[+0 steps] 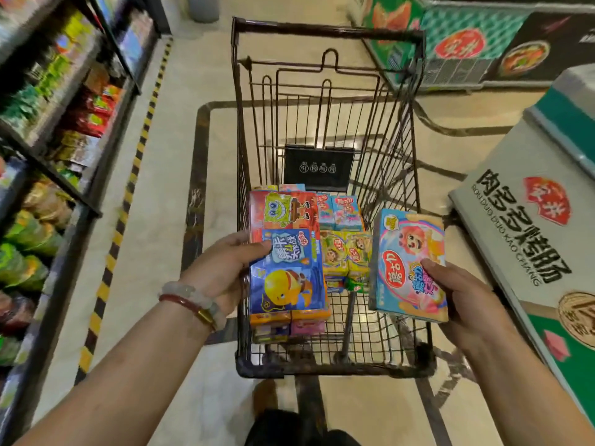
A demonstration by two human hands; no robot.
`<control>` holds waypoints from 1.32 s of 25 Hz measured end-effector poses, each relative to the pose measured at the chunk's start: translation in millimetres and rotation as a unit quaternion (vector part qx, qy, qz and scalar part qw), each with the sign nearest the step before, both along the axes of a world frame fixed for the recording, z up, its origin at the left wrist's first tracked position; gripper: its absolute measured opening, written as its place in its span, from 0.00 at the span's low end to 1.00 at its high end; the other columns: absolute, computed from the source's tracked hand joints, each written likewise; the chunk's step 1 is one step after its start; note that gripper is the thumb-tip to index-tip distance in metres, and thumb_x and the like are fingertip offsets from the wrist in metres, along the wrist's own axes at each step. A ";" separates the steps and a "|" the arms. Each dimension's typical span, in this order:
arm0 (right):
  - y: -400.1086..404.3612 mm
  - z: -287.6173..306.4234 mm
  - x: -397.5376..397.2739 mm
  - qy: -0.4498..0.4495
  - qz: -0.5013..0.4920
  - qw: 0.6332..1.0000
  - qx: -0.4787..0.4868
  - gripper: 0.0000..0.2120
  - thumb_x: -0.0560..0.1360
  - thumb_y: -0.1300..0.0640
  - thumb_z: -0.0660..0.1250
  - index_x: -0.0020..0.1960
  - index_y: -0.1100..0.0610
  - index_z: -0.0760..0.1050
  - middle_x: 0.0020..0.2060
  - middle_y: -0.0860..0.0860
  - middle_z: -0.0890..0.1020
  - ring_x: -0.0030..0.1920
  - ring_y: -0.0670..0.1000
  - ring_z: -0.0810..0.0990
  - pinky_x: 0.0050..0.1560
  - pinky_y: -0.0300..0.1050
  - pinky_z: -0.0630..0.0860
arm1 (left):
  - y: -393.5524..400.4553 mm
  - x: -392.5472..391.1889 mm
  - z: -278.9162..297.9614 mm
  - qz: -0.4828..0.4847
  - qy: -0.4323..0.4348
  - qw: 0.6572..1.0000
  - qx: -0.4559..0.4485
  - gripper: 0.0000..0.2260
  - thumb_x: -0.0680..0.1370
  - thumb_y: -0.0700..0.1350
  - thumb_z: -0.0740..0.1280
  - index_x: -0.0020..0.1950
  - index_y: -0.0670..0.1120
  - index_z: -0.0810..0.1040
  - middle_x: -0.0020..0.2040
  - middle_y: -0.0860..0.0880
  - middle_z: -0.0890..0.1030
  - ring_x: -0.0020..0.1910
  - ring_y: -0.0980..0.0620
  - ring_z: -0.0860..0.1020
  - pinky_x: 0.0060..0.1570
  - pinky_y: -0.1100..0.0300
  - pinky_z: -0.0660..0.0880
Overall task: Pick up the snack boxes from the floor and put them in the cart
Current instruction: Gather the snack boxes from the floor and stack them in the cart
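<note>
Head view — each hand grips 1 box over the cart [328,370].

Single head view, steep downward, close above cart [328,368].

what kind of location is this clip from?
Most likely a supermarket aisle. A wire shopping cart holds snack boxes, stocked snack shelves line the left side, and branded chest freezers stand on the right.

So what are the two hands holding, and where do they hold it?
The left hand holds the blue box by its left edge. The right hand holds the pink and blue box by its lower right corner, above the cart.
</note>
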State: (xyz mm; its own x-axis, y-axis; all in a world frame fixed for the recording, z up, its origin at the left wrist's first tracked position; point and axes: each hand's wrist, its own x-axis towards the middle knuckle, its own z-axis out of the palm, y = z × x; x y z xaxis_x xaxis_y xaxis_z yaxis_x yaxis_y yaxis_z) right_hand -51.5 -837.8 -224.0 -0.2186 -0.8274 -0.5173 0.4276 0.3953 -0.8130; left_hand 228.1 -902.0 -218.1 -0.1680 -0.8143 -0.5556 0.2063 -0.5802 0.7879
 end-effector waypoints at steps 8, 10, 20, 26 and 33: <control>-99.4 -55.7 -8.4 0.059 -0.092 0.993 0.046 0.14 0.76 0.60 0.65 0.58 0.66 0.76 0.45 0.60 0.85 0.37 0.55 0.85 0.33 0.48 0.82 | -109.5 -29.9 -56.1 0.015 -0.030 0.999 0.032 0.06 0.78 0.37 0.64 0.49 0.45 0.79 0.32 0.51 0.83 0.27 0.56 0.80 0.25 0.64 0.76; -131.3 -75.0 -11.7 0.105 -0.092 0.989 0.051 0.10 0.78 0.61 0.64 0.56 0.64 0.77 0.41 0.57 0.85 0.34 0.52 0.84 0.29 0.43 0.79 | -135.8 -46.4 -76.4 0.033 -0.041 0.998 0.039 0.06 0.78 0.35 0.63 0.48 0.44 0.79 0.31 0.51 0.83 0.26 0.56 0.80 0.23 0.65 0.74; -289.3 -215.9 -29.0 0.412 -0.049 0.909 0.051 0.23 0.73 0.45 0.61 0.60 0.59 0.77 0.52 0.55 0.82 0.49 0.53 0.79 0.43 0.42 0.71 | -272.6 -138.2 -212.9 0.044 -0.310 0.948 -0.052 0.14 0.74 0.43 0.71 0.58 0.47 0.75 0.43 0.48 0.78 0.37 0.54 0.74 0.36 0.67 0.69; -328.3 -285.2 -42.7 0.485 -0.016 0.869 0.096 0.16 0.80 0.55 0.61 0.65 0.59 0.74 0.59 0.57 0.79 0.59 0.57 0.75 0.49 0.42 0.65 | -295.3 -165.6 -263.4 0.023 -0.410 0.908 -0.077 0.13 0.74 0.45 0.71 0.57 0.44 0.79 0.38 0.53 0.76 0.45 0.50 0.76 0.38 0.65 0.62; -329.2 -323.0 -45.3 0.636 0.012 0.767 0.081 0.18 0.79 0.58 0.56 0.64 0.63 0.74 0.58 0.62 0.79 0.58 0.62 0.78 0.55 0.50 0.73 | -289.1 -186.3 -287.1 -0.099 -0.533 0.831 -0.125 0.21 0.80 0.52 0.60 0.72 0.46 0.67 0.63 0.44 0.77 0.61 0.42 0.74 0.51 0.56 0.65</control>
